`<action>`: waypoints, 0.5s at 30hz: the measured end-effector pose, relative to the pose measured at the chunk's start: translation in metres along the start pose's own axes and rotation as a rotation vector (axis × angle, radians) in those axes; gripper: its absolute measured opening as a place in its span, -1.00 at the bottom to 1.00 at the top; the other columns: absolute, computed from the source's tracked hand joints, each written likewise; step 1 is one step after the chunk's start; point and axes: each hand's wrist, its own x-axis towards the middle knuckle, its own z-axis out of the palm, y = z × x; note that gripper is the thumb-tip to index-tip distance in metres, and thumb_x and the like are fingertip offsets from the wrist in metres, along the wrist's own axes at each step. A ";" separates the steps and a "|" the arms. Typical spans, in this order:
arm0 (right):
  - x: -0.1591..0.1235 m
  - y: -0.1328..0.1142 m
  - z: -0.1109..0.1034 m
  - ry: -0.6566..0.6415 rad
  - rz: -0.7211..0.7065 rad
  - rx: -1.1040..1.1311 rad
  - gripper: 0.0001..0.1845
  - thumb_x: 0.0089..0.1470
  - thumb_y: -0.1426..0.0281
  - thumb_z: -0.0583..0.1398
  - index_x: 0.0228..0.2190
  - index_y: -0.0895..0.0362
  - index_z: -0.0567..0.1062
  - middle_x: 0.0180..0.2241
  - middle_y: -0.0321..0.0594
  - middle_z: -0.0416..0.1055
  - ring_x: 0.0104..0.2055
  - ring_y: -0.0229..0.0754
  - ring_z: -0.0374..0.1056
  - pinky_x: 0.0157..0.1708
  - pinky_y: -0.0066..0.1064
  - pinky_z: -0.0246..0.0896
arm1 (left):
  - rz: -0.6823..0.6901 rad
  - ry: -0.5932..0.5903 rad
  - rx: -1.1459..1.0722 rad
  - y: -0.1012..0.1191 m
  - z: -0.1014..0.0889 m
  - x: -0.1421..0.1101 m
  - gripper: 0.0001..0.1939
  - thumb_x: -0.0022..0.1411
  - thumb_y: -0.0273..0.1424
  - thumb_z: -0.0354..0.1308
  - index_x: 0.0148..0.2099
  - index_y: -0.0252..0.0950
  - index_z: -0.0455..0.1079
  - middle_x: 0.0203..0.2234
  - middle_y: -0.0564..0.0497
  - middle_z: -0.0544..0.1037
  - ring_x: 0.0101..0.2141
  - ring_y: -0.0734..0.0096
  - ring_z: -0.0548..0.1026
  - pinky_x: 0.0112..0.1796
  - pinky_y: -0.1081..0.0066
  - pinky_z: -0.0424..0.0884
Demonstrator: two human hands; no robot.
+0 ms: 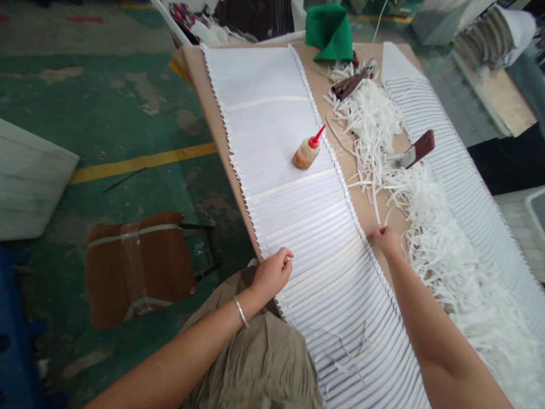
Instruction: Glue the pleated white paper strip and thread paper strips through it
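A long white panel of narrow cross strips lies along the table, with jagged strip ends down both sides. At its left edge my left hand is closed in a pinch; a tiny white bit shows at the fingertips, too small to name. Just beyond the panel's right edge, my right hand is closed, thumb and fingers pressed together. Loose white strips reach close to those fingers, but what they grip is hidden. A small bottle with a red nozzle and amber liquid stands on the panel, ahead of both hands.
Cut white strips heap along the table. A brown-handled scraper-like tool lies on them. A second ribbed white panel is at right, green cloth at the far end. A brown padded stool stands left.
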 end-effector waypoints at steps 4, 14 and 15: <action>0.011 0.002 0.002 0.064 0.003 0.011 -0.52 0.18 0.29 0.14 0.05 0.24 0.55 -0.06 0.18 0.57 -0.03 0.13 0.49 -0.03 -0.12 0.35 | 0.079 -0.105 0.038 0.017 0.014 0.001 -0.81 0.35 -0.49 0.03 -0.06 -0.22 0.42 -0.42 0.03 0.55 -0.37 0.29 0.52 -0.31 0.38 0.26; 0.021 -0.006 0.009 -0.040 0.010 0.026 -0.82 0.08 0.42 0.20 -0.36 0.24 0.60 -0.39 0.02 0.56 -0.32 -0.02 0.46 -0.29 -0.30 0.26 | -0.010 -0.081 0.066 0.009 0.005 0.005 -0.80 0.36 -0.51 0.03 -0.05 -0.25 0.44 -0.39 0.03 0.57 -0.35 0.33 0.52 -0.29 0.40 0.28; 0.013 0.000 0.007 -0.045 0.000 0.024 -0.82 0.07 0.40 0.21 -0.37 0.22 0.60 -0.40 0.00 0.55 -0.33 -0.02 0.45 -0.29 -0.30 0.25 | -0.005 -0.085 0.063 0.010 0.007 0.007 -0.80 0.36 -0.50 0.03 -0.05 -0.25 0.44 -0.40 0.03 0.56 -0.36 0.33 0.51 -0.30 0.40 0.27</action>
